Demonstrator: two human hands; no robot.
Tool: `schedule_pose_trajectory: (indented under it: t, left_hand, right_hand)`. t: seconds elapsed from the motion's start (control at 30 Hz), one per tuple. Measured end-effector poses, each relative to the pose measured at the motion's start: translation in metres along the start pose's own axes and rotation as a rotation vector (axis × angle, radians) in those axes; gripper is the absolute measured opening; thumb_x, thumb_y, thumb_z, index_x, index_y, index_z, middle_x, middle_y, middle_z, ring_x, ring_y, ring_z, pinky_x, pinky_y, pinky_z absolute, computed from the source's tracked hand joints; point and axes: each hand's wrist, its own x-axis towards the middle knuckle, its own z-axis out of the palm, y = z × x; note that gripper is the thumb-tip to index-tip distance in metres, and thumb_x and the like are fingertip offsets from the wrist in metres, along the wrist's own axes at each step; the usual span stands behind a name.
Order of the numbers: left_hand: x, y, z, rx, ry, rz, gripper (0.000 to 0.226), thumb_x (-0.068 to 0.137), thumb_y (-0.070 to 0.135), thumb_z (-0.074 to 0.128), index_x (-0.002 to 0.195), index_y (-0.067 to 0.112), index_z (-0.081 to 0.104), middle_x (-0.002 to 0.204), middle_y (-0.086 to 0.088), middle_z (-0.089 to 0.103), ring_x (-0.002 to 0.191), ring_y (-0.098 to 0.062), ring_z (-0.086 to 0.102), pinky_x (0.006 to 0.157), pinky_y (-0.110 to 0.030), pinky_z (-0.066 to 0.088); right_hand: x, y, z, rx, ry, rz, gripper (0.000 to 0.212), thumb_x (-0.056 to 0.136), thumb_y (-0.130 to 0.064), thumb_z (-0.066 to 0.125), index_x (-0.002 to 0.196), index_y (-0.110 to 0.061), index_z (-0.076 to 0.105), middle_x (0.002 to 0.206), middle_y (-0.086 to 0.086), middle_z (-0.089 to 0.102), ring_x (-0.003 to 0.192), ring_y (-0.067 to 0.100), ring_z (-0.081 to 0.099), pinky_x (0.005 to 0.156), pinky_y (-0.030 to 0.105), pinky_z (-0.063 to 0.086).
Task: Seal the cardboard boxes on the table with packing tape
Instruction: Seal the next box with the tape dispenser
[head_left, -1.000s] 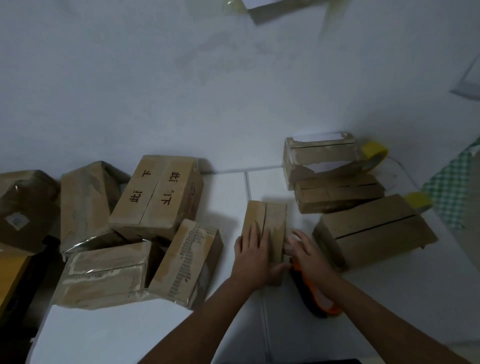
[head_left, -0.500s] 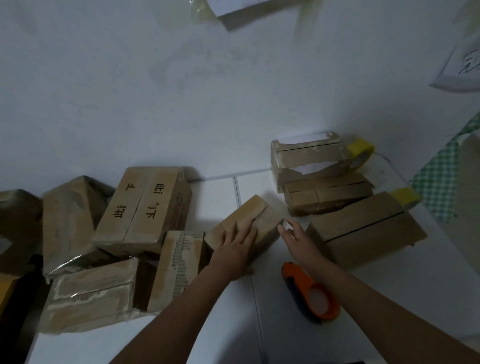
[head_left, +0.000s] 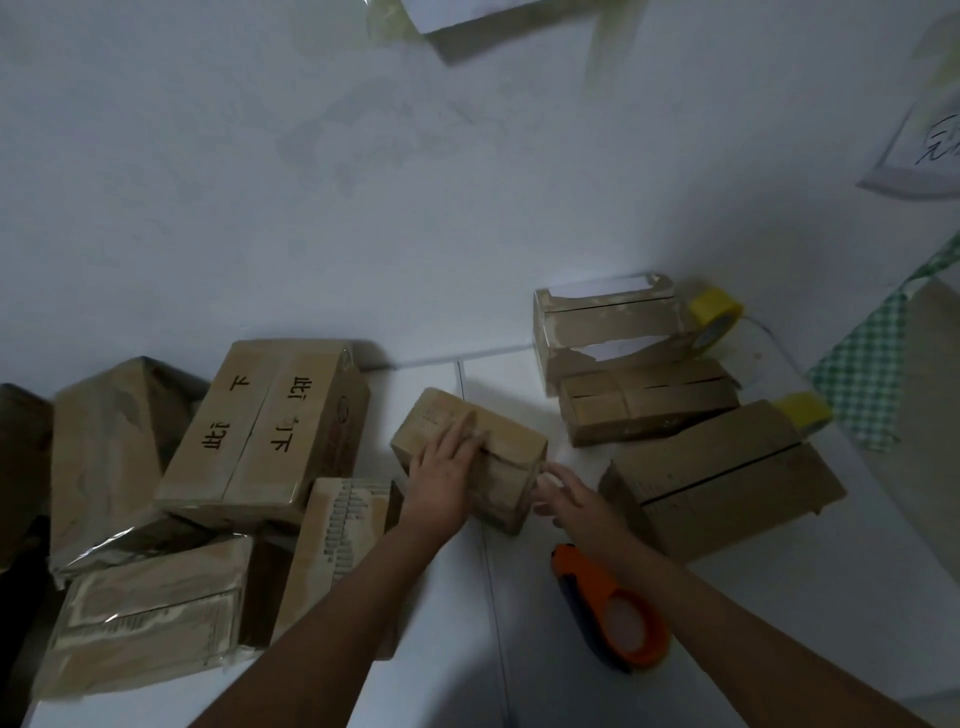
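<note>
At frame centre, the left hand (head_left: 447, 467) lies flat on a small brown cardboard box (head_left: 467, 457). The right hand (head_left: 566, 493), fingers loosely spread, touches its right end. An orange tape dispenser (head_left: 613, 608) lies lower right.

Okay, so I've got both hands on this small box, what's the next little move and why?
Probably take your right hand off the small brown cardboard box and pick up the orange tape dispenser. It lies unheld on the white table, just below that hand, while your left hand lies flat on top of the box and can steady it.
</note>
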Motion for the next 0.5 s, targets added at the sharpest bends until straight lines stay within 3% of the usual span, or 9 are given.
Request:
schedule_pose_trajectory:
  t: [0.07, 0.13, 0.2, 0.27, 0.37, 0.43, 0.5]
  left_hand:
    - [-0.001, 0.011, 0.007, -0.111, -0.014, -0.058, 0.057, 0.102, 0.036, 0.044, 0.154, 0.030, 0.023, 0.165, 0.005, -0.001, 0.152, -0.024, 0.002, 0.118, -0.047, 0.013]
    - [-0.002, 0.020, 0.018, -0.076, -0.075, -0.081, 0.070, 0.099, 0.058, 0.035, 0.157, 0.030, 0.008, 0.164, 0.005, -0.012, 0.151, -0.027, -0.011, 0.120, -0.049, -0.001]
    - [-0.005, 0.023, 0.028, 0.061, -0.119, -0.031, 0.084, 0.094, 0.067, 0.037, 0.156, 0.032, -0.007, 0.161, 0.003, -0.024, 0.147, -0.034, -0.023, 0.116, -0.053, -0.011]
    - [-0.005, 0.019, 0.029, 0.149, -0.144, 0.044, 0.081, 0.095, 0.062, 0.040, 0.155, 0.038, -0.010, 0.162, 0.002, -0.024, 0.145, -0.040, -0.025, 0.116, -0.060, -0.009]
    - [-0.006, 0.014, 0.018, 0.218, -0.212, 0.221, 0.070, 0.101, 0.046, 0.039, 0.155, 0.040, -0.004, 0.164, 0.006, -0.017, 0.147, -0.038, -0.020, 0.117, -0.065, 0.000]
    - [-0.008, 0.008, 0.010, 0.220, -0.224, 0.291, 0.069, 0.101, 0.031, 0.045, 0.155, 0.042, 0.005, 0.163, 0.008, -0.017, 0.149, -0.035, -0.017, 0.118, -0.063, 0.004]
    - [-0.011, -0.002, 0.009, 0.179, -0.184, 0.302, 0.076, 0.096, 0.011, 0.051, 0.154, 0.045, 0.015, 0.162, 0.011, -0.020, 0.150, -0.031, -0.016, 0.118, -0.059, 0.004]
  right_hand:
    - [-0.001, 0.006, 0.006, -0.025, -0.032, -0.017, 0.038, 0.100, -0.045, 0.041, 0.133, -0.029, 0.049, 0.127, 0.001, 0.060, 0.111, 0.014, 0.059, 0.097, 0.037, 0.048]
    - [-0.005, 0.009, 0.005, -0.017, -0.001, -0.014, 0.031, 0.101, -0.042, 0.042, 0.127, -0.028, 0.053, 0.118, -0.002, 0.064, 0.103, 0.010, 0.062, 0.092, 0.032, 0.050]
    - [-0.011, 0.018, -0.002, -0.069, 0.051, -0.017, 0.021, 0.101, -0.035, 0.045, 0.118, -0.027, 0.055, 0.109, -0.002, 0.067, 0.095, 0.007, 0.063, 0.085, 0.028, 0.051]
    - [-0.019, 0.030, -0.013, -0.240, 0.124, 0.001, 0.013, 0.101, -0.029, 0.047, 0.103, -0.022, 0.058, 0.093, -0.002, 0.066, 0.083, 0.006, 0.062, 0.075, 0.023, 0.051]
    - [-0.033, 0.053, -0.026, -0.598, 0.188, 0.123, 0.035, 0.101, -0.034, 0.046, 0.071, -0.017, 0.048, 0.070, -0.002, 0.054, 0.066, 0.013, 0.053, 0.061, 0.031, 0.044]
    - [-0.042, 0.063, -0.027, -0.809, 0.085, 0.262, 0.043, 0.102, -0.041, 0.039, 0.064, -0.020, 0.039, 0.070, 0.000, 0.053, 0.069, 0.016, 0.052, 0.055, 0.028, 0.038]
    - [-0.052, 0.068, -0.021, -0.800, -0.017, 0.335, 0.044, 0.100, -0.048, 0.040, 0.065, -0.021, 0.039, 0.067, -0.004, 0.047, 0.065, 0.013, 0.051, 0.049, 0.022, 0.031]
